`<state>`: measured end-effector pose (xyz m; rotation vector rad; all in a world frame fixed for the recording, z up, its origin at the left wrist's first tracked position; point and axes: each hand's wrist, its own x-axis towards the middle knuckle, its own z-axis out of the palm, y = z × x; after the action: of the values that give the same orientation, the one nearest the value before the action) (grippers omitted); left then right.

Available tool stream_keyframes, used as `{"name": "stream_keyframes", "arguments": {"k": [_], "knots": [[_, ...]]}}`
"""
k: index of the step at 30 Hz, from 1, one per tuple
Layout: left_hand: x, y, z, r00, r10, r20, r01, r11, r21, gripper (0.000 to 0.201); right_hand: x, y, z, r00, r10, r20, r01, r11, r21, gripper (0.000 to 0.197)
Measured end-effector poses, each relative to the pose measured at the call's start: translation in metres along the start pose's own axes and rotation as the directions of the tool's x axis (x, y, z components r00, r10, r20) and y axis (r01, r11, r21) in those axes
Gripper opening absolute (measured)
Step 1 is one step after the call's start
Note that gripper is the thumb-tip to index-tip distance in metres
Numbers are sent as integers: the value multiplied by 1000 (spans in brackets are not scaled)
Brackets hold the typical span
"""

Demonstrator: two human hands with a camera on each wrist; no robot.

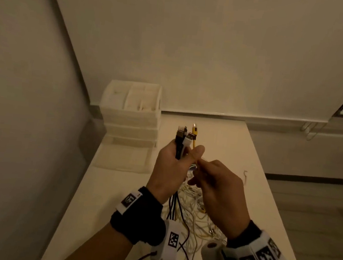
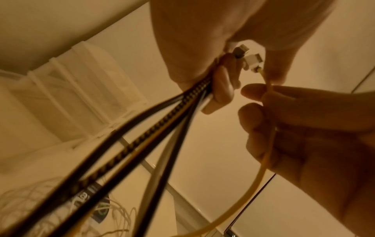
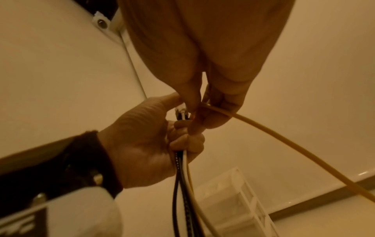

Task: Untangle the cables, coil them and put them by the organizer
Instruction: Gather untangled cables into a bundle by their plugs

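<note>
One table (image 1: 238, 150). One white drawer organizer (image 1: 132, 117) at its far left corner; top tray contents too blurred to tell. One loose cable tangle (image 1: 190, 215) on the table under both hands. Left hand (image 1: 168, 166) clenched round a bundle (image 1: 180, 146) of about five cable ends, plugs pointing up. Right hand (image 1: 219, 186) pinches one yellow cable (image 3: 284, 141) just beside the bundle.

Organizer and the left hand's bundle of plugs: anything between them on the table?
Head view: bare table between organizer and the plug bundle in the left hand; nothing else there.
</note>
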<state>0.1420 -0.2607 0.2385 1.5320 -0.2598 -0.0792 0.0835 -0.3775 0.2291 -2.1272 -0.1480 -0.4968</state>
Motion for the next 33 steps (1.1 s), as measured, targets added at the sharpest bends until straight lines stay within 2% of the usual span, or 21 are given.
{"name": "stream_keyframes", "arguments": {"k": [2, 4, 6, 8, 9, 12, 14, 17, 19, 22, 24, 26, 28, 31, 33], "knots": [[-1, -8, -2, 1000, -18, -19, 19, 996, 89, 23, -6, -1, 10, 999, -30, -17, 29, 998, -58, 32], [-2, -15, -6, 1000, -23, -14, 24, 992, 121, 24, -12, -2, 18, 998, -24, -54, 22, 999, -39, 29], [-3, -14, -12, 1000, 8, -19, -6, 994, 107, 27, -19, 0, 27, 997, -7, -76, 6, 1000, -17, 24], [-2, -5, -18, 998, 48, -30, -47, 998, 45, 34, -28, 7, 37, 998, 3, -56, -4, 1000, -20, 8], [0, 2, -21, 997, 72, -38, -71, 997, 20, 36, -32, 15, 42, 999, 17, -33, -17, 1000, -9, 8], [4, 24, -31, 987, 143, -73, -151, 982, -115, 36, -44, 57, 58, 994, 61, 92, -62, 998, 6, 28], [7, 36, -40, 987, 148, -69, -160, 956, -247, 34, -49, 93, 63, 977, 129, 170, -126, 992, -30, 30], [7, 45, -52, 981, 177, -74, -191, 937, -293, 37, -45, 138, 61, 947, 249, 202, -233, 967, -99, 36], [2, 42, -58, 985, 169, -41, -174, 941, -290, 37, -29, 150, 54, 945, 273, 180, -251, 958, -137, 39], [-13, 23, -53, 993, 78, 93, -61, 983, -171, 30, 10, 146, 30, 961, 275, 26, -273, 959, -71, 34], [-23, 17, -44, 989, 68, 134, -72, 997, 30, 21, 39, 127, 10, 974, 223, -30, -224, 974, -24, 32], [-23, 17, -37, 988, 130, 83, -141, 979, 144, 11, 61, 99, -7, 989, 147, 4, -147, 989, -28, 27], [-14, 21, -32, 982, 189, 23, -190, 965, 181, 5, 71, 67, -18, 996, 48, 74, -43, 997, -68, 23], [-4, 23, -26, 970, 243, 7, -237, 935, 263, 23, 67, 27, -25, 984, -110, 137, 120, 991, -60, 22], [1, 22, -21, 965, 261, 35, -260, 921, 289, 24, 62, 9, -29, 970, -201, 139, 210, 976, -53, 24]]}}
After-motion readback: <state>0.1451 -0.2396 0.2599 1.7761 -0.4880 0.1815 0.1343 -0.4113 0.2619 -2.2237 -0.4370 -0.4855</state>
